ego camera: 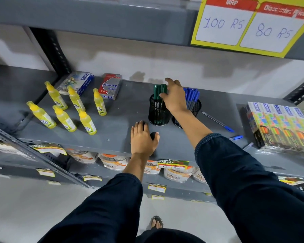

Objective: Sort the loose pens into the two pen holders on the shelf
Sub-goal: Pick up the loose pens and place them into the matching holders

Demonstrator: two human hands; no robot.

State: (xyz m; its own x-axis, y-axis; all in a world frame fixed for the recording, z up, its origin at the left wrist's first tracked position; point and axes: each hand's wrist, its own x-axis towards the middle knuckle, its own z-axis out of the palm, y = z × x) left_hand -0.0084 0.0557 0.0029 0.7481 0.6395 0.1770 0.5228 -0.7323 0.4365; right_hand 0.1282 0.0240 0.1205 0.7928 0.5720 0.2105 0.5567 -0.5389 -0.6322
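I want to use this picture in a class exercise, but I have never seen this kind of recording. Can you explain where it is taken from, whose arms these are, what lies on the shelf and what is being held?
There is no machine here: one camera worn on a person's head looks down at their two bare hands, so the dark sleeves are the wearer's own.

The grey shelf carries two black mesh pen holders. The left holder has green pens; the right holder has blue pens. The right hand reaches over them, its fingers touching the green pens. The left hand rests flat on the shelf, over something dark I cannot identify.

Two loose blue pens remain unsorted: one lying right of the holders, another near the shelf edge. Yellow bottles stand at left, colourful boxes at right.
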